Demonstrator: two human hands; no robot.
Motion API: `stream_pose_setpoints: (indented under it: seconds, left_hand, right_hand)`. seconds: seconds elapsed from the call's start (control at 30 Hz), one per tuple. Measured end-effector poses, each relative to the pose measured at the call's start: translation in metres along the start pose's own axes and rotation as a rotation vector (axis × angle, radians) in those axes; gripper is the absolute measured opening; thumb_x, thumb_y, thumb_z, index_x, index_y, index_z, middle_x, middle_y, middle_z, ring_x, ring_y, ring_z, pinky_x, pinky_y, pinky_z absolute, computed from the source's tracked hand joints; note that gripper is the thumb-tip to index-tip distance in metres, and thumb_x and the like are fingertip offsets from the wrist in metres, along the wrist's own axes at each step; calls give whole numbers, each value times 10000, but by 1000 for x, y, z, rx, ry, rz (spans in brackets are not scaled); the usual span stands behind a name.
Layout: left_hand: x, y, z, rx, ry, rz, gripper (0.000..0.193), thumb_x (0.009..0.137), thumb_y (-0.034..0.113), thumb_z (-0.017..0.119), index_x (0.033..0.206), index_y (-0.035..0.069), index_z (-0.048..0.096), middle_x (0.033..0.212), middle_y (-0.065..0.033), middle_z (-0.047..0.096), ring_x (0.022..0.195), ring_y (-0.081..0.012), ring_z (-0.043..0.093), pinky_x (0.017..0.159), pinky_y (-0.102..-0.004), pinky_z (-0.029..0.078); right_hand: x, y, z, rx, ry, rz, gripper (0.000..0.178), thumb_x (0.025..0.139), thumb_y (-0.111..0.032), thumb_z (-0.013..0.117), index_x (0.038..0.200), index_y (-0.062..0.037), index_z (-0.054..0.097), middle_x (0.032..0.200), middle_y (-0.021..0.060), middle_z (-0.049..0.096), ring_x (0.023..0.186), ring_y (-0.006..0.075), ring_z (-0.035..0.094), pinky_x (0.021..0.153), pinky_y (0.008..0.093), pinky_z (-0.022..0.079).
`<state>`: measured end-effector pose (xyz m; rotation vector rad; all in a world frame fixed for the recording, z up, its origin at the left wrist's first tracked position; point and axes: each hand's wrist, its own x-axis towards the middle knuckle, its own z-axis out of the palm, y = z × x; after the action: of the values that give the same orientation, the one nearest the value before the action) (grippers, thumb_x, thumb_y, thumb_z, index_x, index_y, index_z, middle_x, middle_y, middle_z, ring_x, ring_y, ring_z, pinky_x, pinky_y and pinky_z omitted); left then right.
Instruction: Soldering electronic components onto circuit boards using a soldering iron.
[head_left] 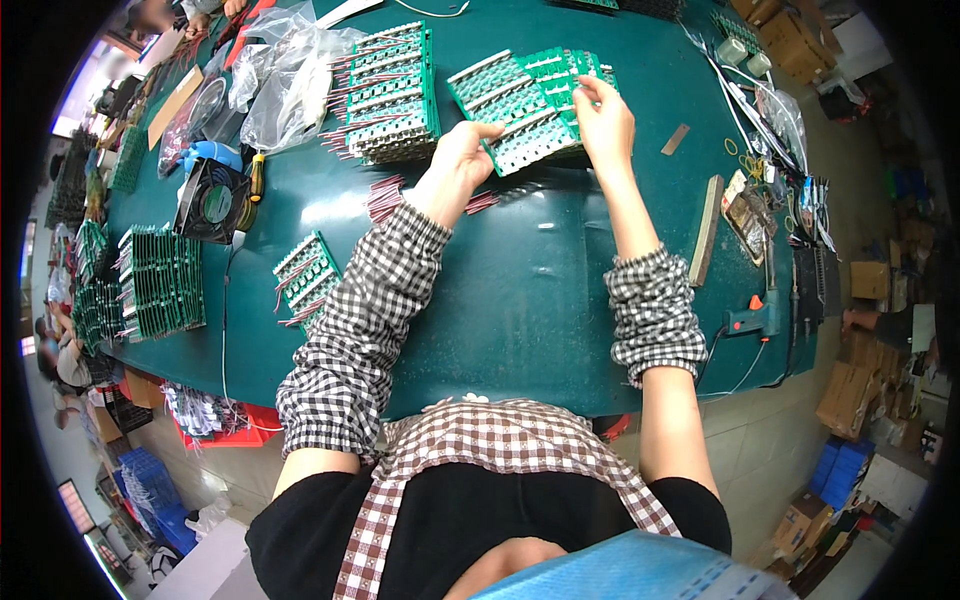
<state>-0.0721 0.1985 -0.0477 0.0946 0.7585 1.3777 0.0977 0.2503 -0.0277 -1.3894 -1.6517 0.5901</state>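
Observation:
A green circuit board panel with rows of pale parts lies tilted over a pile of similar green panels. My left hand grips its left edge, thumb on top and the other fingers partly hidden. At the pile's right side is my right hand, its fingers curved and thumb and forefinger slightly apart; no held thing shows in it. A tall stack of circuit boards with red wires stands left of the panel. Bundles of red wires lie beside my left wrist.
A small wired board lies near my left sleeve. Farther left are a black fan, a yellow screwdriver, plastic bags and more stacked boards. Right are a wooden strip and a teal glue gun. Another person's hand shows far left.

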Motion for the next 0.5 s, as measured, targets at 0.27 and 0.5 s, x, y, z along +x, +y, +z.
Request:
stream_pose_setpoints:
  seconds: [0.27, 0.5]
  left_hand:
    - [-64, -11, 3, 11, -119, -54, 384, 809, -81, 527, 1183, -79, 442, 1155, -206, 535, 1084, -308, 538, 977, -465, 430]
    - [-115, -19, -19, 50, -222, -17, 410, 803, -65, 566, 1198, -34, 459, 1181, -159, 551, 1091, -257, 546, 956, -415, 451]
  right_hand:
    - [23, -10, 15, -822, -185, -6, 432, 643, -406, 758, 937, -101, 680, 1031, 134, 616, 988, 291, 593, 831, 427, 455]
    - [30, -19, 25, -659, -276, 164, 341, 653, -310, 715, 907, -85, 688, 953, 167, 659, 934, 308, 628, 828, 408, 475]
